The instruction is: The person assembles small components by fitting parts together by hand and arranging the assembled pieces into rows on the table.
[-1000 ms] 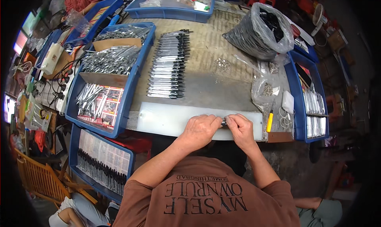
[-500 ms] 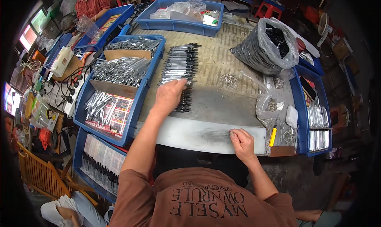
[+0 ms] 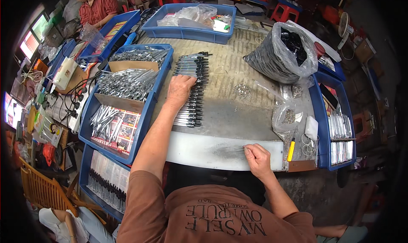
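Note:
A long row of pens (image 3: pixel 187 119) lies side by side on the table, with clear and silvery barrels and black parts at their right ends. My left hand (image 3: pixel 181 90) is over the middle of this row, its fingers bent and closed on some pens; the fingertips are partly hidden. My right hand (image 3: pixel 257 158) rests in a loose fist on a white board (image 3: pixel 199 151) along the table's near edge. Its thumb presses against the curled fingers, and whatever they may hold cannot be made out. Right of that fist lies a screwdriver with a yellow handle (image 3: pixel 291 150).
At left, a divided blue tray (image 3: pixel 149 130) holds many pen parts; another blue tray (image 3: pixel 87 185) below it holds black-ended pens. A plastic sack (image 3: pixel 272 64) of black parts stands at right. Small metal pieces (image 3: pixel 243 91) lie mid-table. Across the table sits another person (image 3: pixel 100 9).
My left hand has moved farther away along the row, leaving more of the near pens in sight. My right hand stays closed in nearly the same place.

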`<state>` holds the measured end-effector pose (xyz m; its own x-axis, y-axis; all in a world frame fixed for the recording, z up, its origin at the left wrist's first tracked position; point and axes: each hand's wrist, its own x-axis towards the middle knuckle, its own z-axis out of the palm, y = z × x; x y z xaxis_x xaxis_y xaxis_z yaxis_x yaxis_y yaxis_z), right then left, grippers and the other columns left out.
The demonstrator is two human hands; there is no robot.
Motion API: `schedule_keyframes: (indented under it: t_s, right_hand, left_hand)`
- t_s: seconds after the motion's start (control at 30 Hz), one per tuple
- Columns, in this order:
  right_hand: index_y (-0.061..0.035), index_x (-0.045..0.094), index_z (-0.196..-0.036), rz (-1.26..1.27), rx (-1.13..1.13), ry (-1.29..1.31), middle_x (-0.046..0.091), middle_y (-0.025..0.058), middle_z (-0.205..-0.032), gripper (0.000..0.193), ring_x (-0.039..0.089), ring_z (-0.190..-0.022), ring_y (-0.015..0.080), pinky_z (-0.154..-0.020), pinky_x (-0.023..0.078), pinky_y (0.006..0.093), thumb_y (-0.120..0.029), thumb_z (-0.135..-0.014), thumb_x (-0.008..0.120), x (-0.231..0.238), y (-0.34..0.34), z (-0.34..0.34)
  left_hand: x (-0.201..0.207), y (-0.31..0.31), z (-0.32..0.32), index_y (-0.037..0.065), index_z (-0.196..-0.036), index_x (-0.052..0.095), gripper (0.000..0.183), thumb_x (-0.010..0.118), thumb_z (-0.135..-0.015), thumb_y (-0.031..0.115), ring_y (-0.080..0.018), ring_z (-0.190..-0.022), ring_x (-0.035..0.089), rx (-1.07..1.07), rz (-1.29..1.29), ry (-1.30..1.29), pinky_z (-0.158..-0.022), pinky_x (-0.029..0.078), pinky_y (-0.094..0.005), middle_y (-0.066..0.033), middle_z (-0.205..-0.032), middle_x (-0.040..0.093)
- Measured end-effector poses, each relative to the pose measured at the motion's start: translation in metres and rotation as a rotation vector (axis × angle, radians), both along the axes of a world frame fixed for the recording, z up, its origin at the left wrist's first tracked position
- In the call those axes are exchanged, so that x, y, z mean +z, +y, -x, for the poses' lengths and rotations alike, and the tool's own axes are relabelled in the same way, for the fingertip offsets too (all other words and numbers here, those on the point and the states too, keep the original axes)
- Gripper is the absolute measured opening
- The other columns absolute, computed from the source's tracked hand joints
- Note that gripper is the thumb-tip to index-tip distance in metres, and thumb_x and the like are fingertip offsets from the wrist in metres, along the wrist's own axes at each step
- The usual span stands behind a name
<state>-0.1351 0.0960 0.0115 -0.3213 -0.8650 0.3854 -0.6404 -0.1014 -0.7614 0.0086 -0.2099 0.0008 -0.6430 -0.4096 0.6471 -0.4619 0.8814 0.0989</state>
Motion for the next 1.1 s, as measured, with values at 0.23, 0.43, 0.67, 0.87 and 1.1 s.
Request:
schedule_keyframes:
  t_s: [0.23,0.43,0.67,0.87,1.1]
  right_hand:
    - [0.0026,0.060,-0.083,0.022,0.001,-0.024,0.055,0.0122,-0.064,0.009,0.051,-0.052,0.0218,-0.048,0.040,0.0295,-0.006,-0.081,0.058,-0.001,0.000,0.000]
    - [0.0027,0.060,-0.082,0.006,0.001,-0.026,0.055,0.0120,-0.064,0.008,0.052,-0.052,0.0218,-0.049,0.041,0.0291,-0.005,-0.081,0.058,-0.001,0.000,0.001]
    - [0.0029,0.060,-0.082,0.009,-0.002,-0.022,0.055,0.0116,-0.063,0.009,0.052,-0.052,0.0215,-0.048,0.040,0.0294,-0.005,-0.081,0.057,-0.002,0.000,0.001]
    - [0.0027,0.060,-0.082,0.014,0.001,-0.021,0.054,0.0110,-0.063,0.009,0.052,-0.053,0.0200,-0.049,0.040,0.0290,-0.006,-0.082,0.057,-0.001,-0.001,-0.002]
    - [0.0031,0.060,-0.083,0.007,-0.017,-0.047,0.050,0.0093,-0.061,0.010,0.047,-0.053,0.0188,-0.049,0.038,0.0287,-0.007,-0.082,0.057,-0.003,0.002,-0.001]
  left_hand:
    - [0.001,-0.004,0.004,0.009,-0.090,0.060,0.024,0.052,-0.069,0.002,-0.0233,-0.081,0.055,-0.042,0.027,-0.039,-0.072,0.044,-0.0352,-0.0049,-0.084,0.059]
    - [0.000,-0.005,0.003,0.007,-0.093,0.061,0.027,0.054,-0.067,0.000,-0.0232,-0.084,0.055,-0.054,0.015,-0.076,-0.074,0.045,-0.0346,-0.0052,-0.089,0.060]
    - [-0.004,-0.004,0.004,0.009,-0.092,0.060,0.021,0.052,-0.073,0.008,-0.0202,-0.084,0.052,-0.047,0.047,-0.062,-0.076,0.042,-0.0334,-0.0016,-0.087,0.059]
    - [0.007,0.012,0.001,0.010,-0.091,0.059,0.021,0.057,-0.070,0.010,-0.0209,-0.084,0.053,-0.023,0.085,0.048,-0.073,0.042,-0.0336,-0.0023,-0.086,0.059]
    - [0.055,0.094,-0.031,0.004,-0.092,0.055,0.024,0.062,-0.069,0.004,-0.0267,-0.082,0.053,-0.081,-0.063,0.260,-0.070,0.042,-0.0364,-0.0097,-0.089,0.055]
